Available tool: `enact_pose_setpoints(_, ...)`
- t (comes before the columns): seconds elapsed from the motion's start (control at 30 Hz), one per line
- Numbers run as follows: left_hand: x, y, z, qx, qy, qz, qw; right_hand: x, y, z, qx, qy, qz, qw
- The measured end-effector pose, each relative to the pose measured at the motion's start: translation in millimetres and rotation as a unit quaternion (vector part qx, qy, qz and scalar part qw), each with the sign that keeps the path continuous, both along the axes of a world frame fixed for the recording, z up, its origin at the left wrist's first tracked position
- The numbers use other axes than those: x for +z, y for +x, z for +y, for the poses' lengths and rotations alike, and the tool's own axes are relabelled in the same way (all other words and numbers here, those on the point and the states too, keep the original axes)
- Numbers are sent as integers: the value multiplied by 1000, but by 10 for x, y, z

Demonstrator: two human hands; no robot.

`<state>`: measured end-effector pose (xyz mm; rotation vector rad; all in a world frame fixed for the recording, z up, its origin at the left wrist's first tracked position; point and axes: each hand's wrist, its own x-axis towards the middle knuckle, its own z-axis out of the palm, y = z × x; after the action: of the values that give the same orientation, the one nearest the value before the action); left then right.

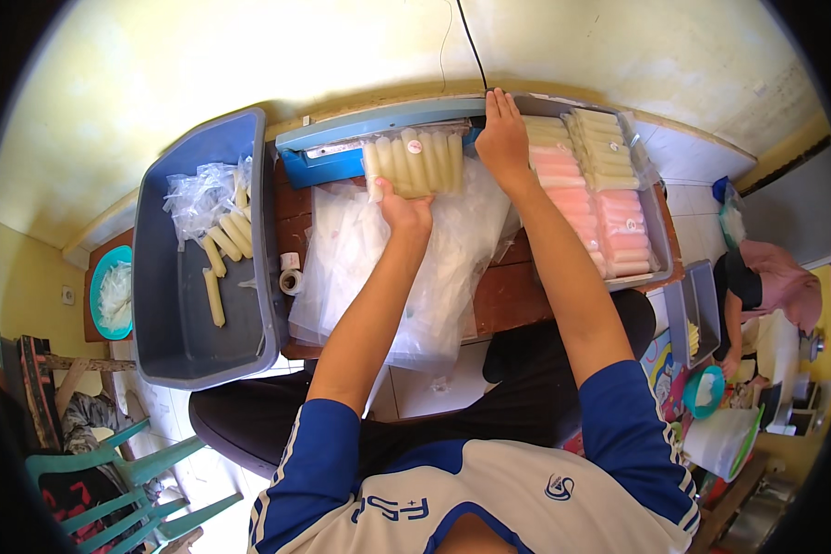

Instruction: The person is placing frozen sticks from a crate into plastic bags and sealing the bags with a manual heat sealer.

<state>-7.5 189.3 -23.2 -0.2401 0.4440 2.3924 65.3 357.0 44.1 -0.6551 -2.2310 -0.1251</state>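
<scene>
My left hand holds a clear pack of pale yellow tube-shaped sticks with a round label, against the front of a blue bag sealer. My right hand rests with outstretched fingers on the right end of the sealer's long arm. Below the pack, a heap of clear plastic bags covers part of the wooden table. To the right, a grey tray holds packs of yellow and pink sticks.
At left stand a grey bin with loose sticks and crumpled bags, tape rolls and a turquoise bowl. A green chair is lower left. At right, another person bends beside a grey tub. A wall runs behind the table.
</scene>
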Motion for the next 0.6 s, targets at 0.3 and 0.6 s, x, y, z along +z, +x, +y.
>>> enact_pose_setpoints(0.3,56,28,1,-1,-27,-15,1000,-7,16,3,-3,-17,-7,1000)
enact_pose_setpoints(0.6,58,19,-10,-4,-37,-7,999,10,21,-31,-8,-35,-9,999)
